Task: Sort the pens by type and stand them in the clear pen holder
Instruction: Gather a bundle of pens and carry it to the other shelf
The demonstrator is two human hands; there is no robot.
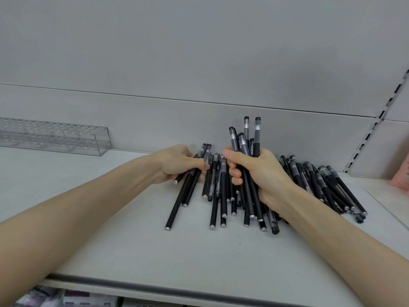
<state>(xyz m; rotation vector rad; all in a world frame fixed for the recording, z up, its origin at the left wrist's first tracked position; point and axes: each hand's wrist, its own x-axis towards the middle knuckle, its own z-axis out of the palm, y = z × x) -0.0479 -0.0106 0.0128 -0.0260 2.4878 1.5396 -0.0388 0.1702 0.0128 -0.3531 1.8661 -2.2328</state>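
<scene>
Right hand (259, 173) first: it's a full fist, fingers and thumb wrapped tight round a bundle of black pens (249, 142). The bundle stands near upright, clear-capped ends poking up above the knuckles and silver-tipped tails hanging out below the palm.

Over to the left hand (179, 162), just beside it: fingers curled, thumb pressing down, it grips a few black pens (191, 180) that slant down toward the front left of the shelf (132, 244). How many exactly, I can't tell from here.

Beneath and between both hands lies the loose pile of pens (321, 189), fanned over the middle of the shelf and running out to the right, close to the back edge. They look like dark barrels with see-through caps, all crossing and overlapping.

The clear pen holder (66, 138) sits at the back left corner, long side against the grey back panel (199, 63), well apart from both hands.

At the far right edge there's something pink (401, 180), too cropped to identify. Below the shelf's front edge, blurred packages (84, 300) show.
</scene>
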